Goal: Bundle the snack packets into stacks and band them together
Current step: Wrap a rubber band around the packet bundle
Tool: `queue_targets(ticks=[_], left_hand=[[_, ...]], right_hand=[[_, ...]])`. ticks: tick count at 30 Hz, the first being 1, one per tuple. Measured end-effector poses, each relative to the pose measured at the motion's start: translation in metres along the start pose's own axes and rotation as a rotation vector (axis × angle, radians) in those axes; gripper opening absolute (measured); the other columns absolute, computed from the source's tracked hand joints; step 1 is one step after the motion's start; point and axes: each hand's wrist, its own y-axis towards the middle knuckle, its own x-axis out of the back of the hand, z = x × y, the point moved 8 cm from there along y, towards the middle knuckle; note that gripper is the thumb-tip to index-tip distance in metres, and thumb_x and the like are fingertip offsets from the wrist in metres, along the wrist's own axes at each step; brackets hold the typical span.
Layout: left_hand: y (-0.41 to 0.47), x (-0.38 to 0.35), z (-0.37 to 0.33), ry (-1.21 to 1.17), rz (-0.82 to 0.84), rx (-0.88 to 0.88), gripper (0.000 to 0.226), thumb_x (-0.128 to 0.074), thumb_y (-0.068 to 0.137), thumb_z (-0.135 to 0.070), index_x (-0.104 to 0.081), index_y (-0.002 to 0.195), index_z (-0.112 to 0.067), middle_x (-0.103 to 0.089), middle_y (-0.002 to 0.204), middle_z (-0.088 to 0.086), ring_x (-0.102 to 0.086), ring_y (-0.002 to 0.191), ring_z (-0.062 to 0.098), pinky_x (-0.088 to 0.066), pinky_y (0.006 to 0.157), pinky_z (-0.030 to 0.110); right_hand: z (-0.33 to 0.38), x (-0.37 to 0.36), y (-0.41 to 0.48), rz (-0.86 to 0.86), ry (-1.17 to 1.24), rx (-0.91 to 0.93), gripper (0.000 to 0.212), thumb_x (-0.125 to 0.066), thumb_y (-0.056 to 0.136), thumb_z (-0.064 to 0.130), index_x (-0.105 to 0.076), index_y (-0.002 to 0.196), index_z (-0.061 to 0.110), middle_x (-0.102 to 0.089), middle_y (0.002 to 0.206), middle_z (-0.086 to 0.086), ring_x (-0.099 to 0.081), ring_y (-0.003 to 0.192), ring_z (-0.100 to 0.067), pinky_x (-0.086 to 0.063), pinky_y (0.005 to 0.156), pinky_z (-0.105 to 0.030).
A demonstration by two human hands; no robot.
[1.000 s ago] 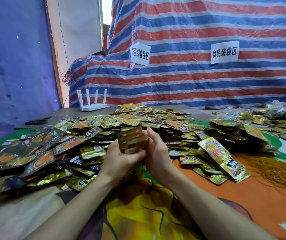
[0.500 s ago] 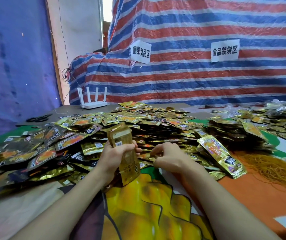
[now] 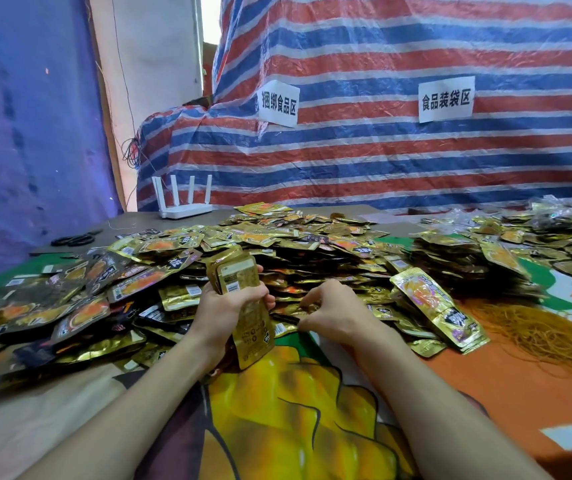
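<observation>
My left hand (image 3: 224,308) grips an upright stack of gold snack packets (image 3: 243,289), back sides facing me, its lower end near the cloth. Just to the right, my right hand (image 3: 336,311) pinches a loose packet (image 3: 293,318) at the near edge of the big heap of gold packets (image 3: 277,251). A short stack of packets (image 3: 440,308) lies right of my right hand. A pile of orange rubber bands (image 3: 537,330) spreads on the cloth farther right.
More bundled packets (image 3: 450,258) and loose ones (image 3: 561,237) fill the right back of the table. Scissors (image 3: 73,240) and a white router (image 3: 184,202) sit at the back left. A striped tarp with paper signs hangs behind. A printed cloth (image 3: 295,410) covers the table.
The hands have parted: the left one turned the stack upright and lowered it, and the right one let go and reached down to a packet at the heap's edge.
</observation>
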Motion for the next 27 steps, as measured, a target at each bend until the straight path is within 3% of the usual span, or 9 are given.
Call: queue_targets(ticks=[4,8,12,15,18,20,22,24,27], left_hand=[[0.002,0.003,0.001,-0.005,-0.005,-0.015,0.024,-0.063,0.088,0.007,-0.067,0.109,-0.006,-0.068,0.081,0.014,-0.069,0.074,0.028,-0.061,0.07,0.035],[0.005,0.005,0.002,-0.012,-0.025,-0.023,0.023,-0.064,0.087,0.006,-0.069,0.106,-0.007,-0.07,0.079,0.012,-0.071,0.074,0.028,-0.06,0.076,0.041],[0.008,0.009,0.006,-0.049,-0.069,-0.011,0.022,-0.064,0.088,0.005,-0.07,0.104,-0.009,-0.072,0.078,0.01,-0.072,0.075,0.028,-0.059,0.082,0.047],[0.009,0.014,0.007,-0.102,-0.119,0.008,0.01,-0.066,0.092,-0.006,-0.07,0.101,-0.006,-0.07,0.08,0.014,-0.071,0.079,0.031,-0.058,0.088,0.051],[0.004,0.011,0.004,-0.033,-0.13,0.049,0.035,-0.074,0.082,-0.04,-0.073,0.084,-0.005,-0.072,0.084,0.019,-0.071,0.08,0.034,-0.06,0.084,0.049],[-0.001,0.001,-0.001,0.055,-0.057,0.031,0.056,-0.075,0.069,-0.058,-0.074,0.09,-0.006,-0.075,0.087,0.016,-0.072,0.083,0.034,-0.062,0.078,0.048],[-0.006,-0.017,-0.001,0.096,0.141,0.002,0.081,-0.082,0.055,-0.071,-0.073,0.107,-0.009,-0.076,0.098,0.014,-0.074,0.091,0.032,-0.063,0.077,0.044],[-0.01,-0.03,0.001,0.161,0.293,-0.05,0.077,-0.089,0.052,-0.063,-0.072,0.115,-0.023,-0.076,0.104,0.008,-0.074,0.097,0.025,-0.062,0.078,0.035],[0.004,-0.027,0.012,0.341,0.297,-0.156,0.053,-0.089,0.067,-0.032,-0.07,0.116,-0.031,-0.076,0.109,0.002,-0.072,0.102,0.018,-0.06,0.088,0.037]], right_hand=[[-0.001,0.007,0.0,-0.07,0.056,0.007,0.019,-0.072,0.086,0.02,-0.081,0.103,0.019,-0.076,0.105,-0.002,-0.068,0.1,-0.02,-0.058,0.089,-0.039],[0.003,0.019,-0.002,-0.206,0.083,0.037,0.017,-0.067,0.091,0.026,-0.082,0.098,0.028,-0.077,0.096,0.006,-0.069,0.091,-0.016,-0.058,0.083,-0.039],[0.012,0.036,-0.01,-0.444,0.322,0.176,0.012,-0.065,0.097,0.028,-0.077,0.1,0.025,-0.072,0.091,0.012,-0.066,0.086,-0.007,-0.058,0.081,-0.039],[0.019,0.05,-0.016,-0.558,0.613,0.308,0.009,-0.061,0.101,0.021,-0.068,0.096,0.021,-0.066,0.088,0.011,-0.063,0.082,-0.004,-0.057,0.073,-0.028],[0.027,0.041,-0.015,-0.417,0.861,0.327,0.014,-0.055,0.104,0.017,-0.065,0.093,0.02,-0.066,0.086,0.005,-0.063,0.077,-0.002,-0.053,0.066,-0.02],[0.034,0.024,-0.013,-0.225,1.044,0.26,0.018,-0.051,0.106,0.018,-0.063,0.093,0.017,-0.064,0.085,0.001,-0.063,0.081,-0.012,-0.052,0.071,-0.028],[0.042,0.01,-0.011,-0.103,1.171,0.205,0.019,-0.048,0.107,0.018,-0.061,0.094,0.013,-0.065,0.09,-0.008,-0.061,0.088,-0.025,-0.05,0.082,-0.043],[0.048,0.001,-0.01,-0.039,1.293,0.179,0.019,-0.047,0.106,0.015,-0.061,0.094,0.012,-0.066,0.094,-0.012,-0.064,0.089,-0.027,-0.052,0.085,-0.046],[0.057,-0.002,-0.01,0.079,1.515,0.211,0.018,-0.048,0.097,0.006,-0.057,0.085,0.016,-0.062,0.088,-0.005,-0.063,0.08,-0.017,-0.053,0.073,-0.033]])
